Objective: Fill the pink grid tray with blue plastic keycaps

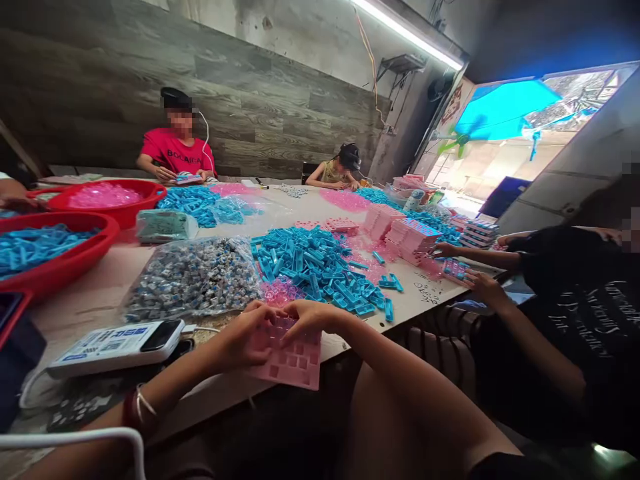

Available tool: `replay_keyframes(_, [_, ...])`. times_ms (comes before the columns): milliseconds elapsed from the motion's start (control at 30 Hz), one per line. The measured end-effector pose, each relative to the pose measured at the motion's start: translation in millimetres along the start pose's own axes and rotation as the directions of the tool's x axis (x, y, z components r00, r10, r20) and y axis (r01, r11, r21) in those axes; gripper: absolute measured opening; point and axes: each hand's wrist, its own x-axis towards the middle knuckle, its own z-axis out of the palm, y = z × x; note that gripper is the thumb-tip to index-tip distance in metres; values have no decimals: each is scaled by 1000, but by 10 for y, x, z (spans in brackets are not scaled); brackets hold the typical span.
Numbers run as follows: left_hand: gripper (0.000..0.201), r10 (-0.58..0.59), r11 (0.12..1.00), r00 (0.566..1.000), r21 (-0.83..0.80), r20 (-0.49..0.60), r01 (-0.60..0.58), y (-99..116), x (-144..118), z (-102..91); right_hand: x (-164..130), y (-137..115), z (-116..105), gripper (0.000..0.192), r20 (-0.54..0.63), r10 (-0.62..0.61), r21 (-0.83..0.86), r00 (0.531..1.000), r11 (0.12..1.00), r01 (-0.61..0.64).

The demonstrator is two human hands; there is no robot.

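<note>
Long work table (100,293) under a wood-plank wall, co-workers seated round it. Your left hand (245,337) and right hand (313,317) both grip the pink tray (295,363) at the near table edge, fingers curled over its top rim. Blue keycap pile (320,267) lies just beyond, a clear bag of switches (193,277) to its left, power bank (117,347) near your left wrist.
</note>
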Motion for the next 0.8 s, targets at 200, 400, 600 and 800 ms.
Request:
replay_keyframes(200, [39,-32,999,998,-16,58,33,-12,-23,4,-11,41,44,30,88,-34,91,996,995,26])
replay_keyframes(400, [37,-59,997,996,-39,61,62,-65,-22,33,8,118,74,36,54,-69,83,996,994,64])
replay_keyframes(600, [37,-74,993,994,-82,78,80,-38,-7,-9,-23,70,107,35,28,-75,56,997,996,74])
replay_keyframes(800, [39,-62,995,995,-74,79,68,-46,-21,-29,-86,-5,154,31,-23,-106,-87,994,991,104])
